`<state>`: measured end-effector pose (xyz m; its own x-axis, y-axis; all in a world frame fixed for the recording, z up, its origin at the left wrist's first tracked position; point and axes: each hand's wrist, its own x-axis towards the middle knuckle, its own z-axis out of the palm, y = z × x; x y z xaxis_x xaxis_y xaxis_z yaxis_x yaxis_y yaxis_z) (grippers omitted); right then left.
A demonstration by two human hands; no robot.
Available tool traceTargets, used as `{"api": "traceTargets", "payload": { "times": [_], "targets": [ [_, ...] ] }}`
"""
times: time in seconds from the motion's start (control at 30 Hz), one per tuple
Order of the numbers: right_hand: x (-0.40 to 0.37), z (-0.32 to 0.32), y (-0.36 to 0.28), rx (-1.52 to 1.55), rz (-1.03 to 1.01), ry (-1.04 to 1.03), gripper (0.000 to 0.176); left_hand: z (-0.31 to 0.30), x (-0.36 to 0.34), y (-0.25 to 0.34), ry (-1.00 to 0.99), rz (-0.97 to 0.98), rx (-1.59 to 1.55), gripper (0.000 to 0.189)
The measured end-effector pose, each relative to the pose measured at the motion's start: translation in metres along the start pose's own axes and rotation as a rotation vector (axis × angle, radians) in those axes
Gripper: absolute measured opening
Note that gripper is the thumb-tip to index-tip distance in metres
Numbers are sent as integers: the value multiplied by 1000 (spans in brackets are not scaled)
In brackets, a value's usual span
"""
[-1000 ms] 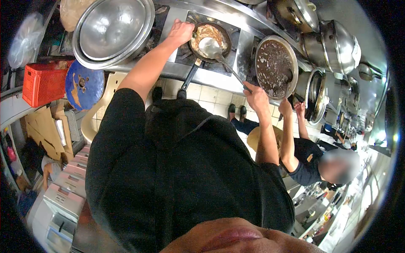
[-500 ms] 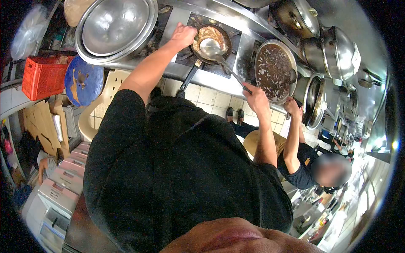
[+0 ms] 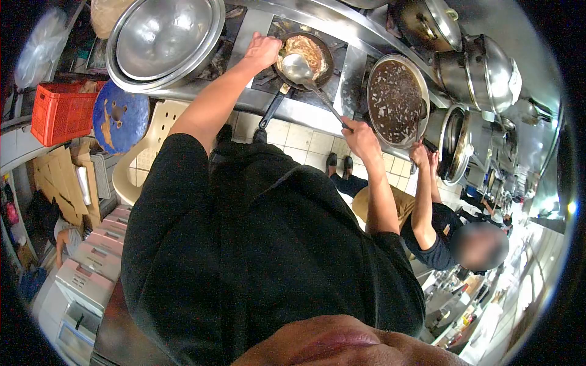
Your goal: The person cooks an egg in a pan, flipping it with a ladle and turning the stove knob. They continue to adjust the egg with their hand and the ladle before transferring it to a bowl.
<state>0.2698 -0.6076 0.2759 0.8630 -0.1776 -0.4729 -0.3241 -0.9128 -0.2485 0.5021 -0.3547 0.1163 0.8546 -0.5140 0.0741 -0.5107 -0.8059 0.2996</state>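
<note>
A frying pan (image 3: 328,66) with browned food (image 3: 310,49) in it sits on the stove. My right hand (image 3: 362,139) is closed round the handle of a metal ladle (image 3: 296,67), whose bowl rests over the food at the pan's left side. At the pan's left rim my left hand (image 3: 264,51) is closed on something I cannot make out. The pan's black handle (image 3: 271,110) points toward my body, untouched by either hand. To the right stands a large pot of dark liquid (image 3: 395,100) with pale pieces floating in it.
Large nested metal bowls (image 3: 168,39) stand at the left of the stove. A co-worker (image 3: 436,232) on the right has both hands near the large pot's rim. Lidded pots (image 3: 482,73) line the back right. A blue round stool (image 3: 122,116) and red crate (image 3: 64,113) are at left.
The ladle's bowl has shifted a little to the left in the pan, and my right hand has moved left and slightly up with it. The co-worker's hands have moved slightly.
</note>
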Motion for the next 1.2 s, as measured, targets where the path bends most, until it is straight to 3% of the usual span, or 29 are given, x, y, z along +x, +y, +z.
{"api": "traceTargets", "payload": {
  "times": [0.43,0.53,0.67,0.77,0.87,0.97,1.2],
  "targets": [
    [1,2,0,-36,57,-41,40,-7,-5,8,-12,-46,-35,19],
    [9,2,23,118,-190,30,41,-6,-3,8,-36,-56,-6,18],
    [3,-13,31,241,-77,-23,43,-4,-5,9,-41,-72,18,17],
    [1,-11,47,247,-59,42,42,-3,-4,10,-36,-77,27,17],
    [-1,0,59,131,-180,182,42,-1,-5,8,-23,-76,9,16],
    [-5,-3,42,160,-28,89,41,-4,-5,10,-31,-80,-22,16],
    [-6,1,19,35,77,58,40,-3,-4,8,-103,-153,48,21]
  ]
}}
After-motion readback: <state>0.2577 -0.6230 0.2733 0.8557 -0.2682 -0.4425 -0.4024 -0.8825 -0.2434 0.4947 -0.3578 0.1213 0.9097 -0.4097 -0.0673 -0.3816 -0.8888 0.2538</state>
